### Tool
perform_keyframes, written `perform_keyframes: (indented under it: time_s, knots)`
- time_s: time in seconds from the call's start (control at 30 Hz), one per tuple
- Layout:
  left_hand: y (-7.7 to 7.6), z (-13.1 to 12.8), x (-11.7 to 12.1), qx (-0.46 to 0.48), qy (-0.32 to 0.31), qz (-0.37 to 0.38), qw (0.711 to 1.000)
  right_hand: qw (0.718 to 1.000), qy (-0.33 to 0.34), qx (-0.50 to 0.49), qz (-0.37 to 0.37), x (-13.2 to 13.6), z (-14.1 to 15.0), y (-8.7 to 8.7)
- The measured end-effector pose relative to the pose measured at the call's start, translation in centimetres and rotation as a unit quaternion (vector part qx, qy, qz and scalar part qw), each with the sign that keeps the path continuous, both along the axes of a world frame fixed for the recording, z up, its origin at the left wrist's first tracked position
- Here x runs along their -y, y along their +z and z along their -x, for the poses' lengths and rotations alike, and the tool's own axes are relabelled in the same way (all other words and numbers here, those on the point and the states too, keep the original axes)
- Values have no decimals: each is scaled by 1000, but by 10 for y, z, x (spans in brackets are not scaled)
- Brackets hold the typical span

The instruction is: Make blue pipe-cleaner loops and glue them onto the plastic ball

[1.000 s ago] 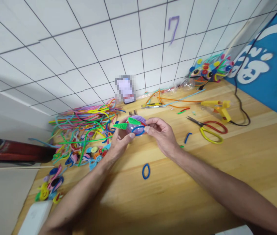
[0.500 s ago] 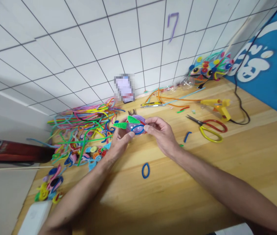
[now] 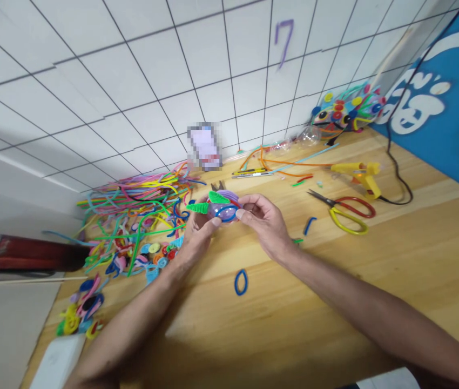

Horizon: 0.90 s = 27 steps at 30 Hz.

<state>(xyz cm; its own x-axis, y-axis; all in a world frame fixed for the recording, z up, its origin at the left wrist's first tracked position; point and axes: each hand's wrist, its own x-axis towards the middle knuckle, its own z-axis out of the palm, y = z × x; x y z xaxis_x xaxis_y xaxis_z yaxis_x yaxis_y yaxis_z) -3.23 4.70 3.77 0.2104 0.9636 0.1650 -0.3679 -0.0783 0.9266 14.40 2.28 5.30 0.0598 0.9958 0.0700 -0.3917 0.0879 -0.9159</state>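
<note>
Between my two hands is a clear plastic ball point(image 3: 215, 208) decorated with pipe cleaners: two green leaf-like pieces on its left, purple coils on top and some red. My left hand point(image 3: 200, 229) grips the ball's left side, thumb in front, the other fingers mostly hidden behind. With thumb and fingers, my right hand point(image 3: 262, 219) pinches a blue pipe-cleaner loop point(image 3: 226, 207) against the front of the ball. Whether the loop is stuck to the ball I cannot tell. A second blue pipe-cleaner loop point(image 3: 241, 282) lies on the table nearer to me.
Scissors point(image 3: 338, 209) and a yellow glue gun point(image 3: 359, 174) with a black cord lie to the right. Bundled pipe cleaners point(image 3: 136, 192) and coiled pieces cover the left. A phone point(image 3: 205, 146) leans on the tiled wall. A decorated ball point(image 3: 345, 114) stands at the back right.
The whole view has shifted very slightly. Both hands keep their hold on the ball, and the blue loop stays at its front.
</note>
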Motion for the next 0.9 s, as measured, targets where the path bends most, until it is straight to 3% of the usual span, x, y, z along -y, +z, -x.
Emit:
perform_keyframes:
  time_s: [0.47,0.9]
  knots:
    - [-4,3,-2,-17,-1,-24,1000,999,18,-22,19,-2,-1,-2]
    - [-21,7,-10,-30,-21,-28,999,998,19,-35,48,-13,-4,-12]
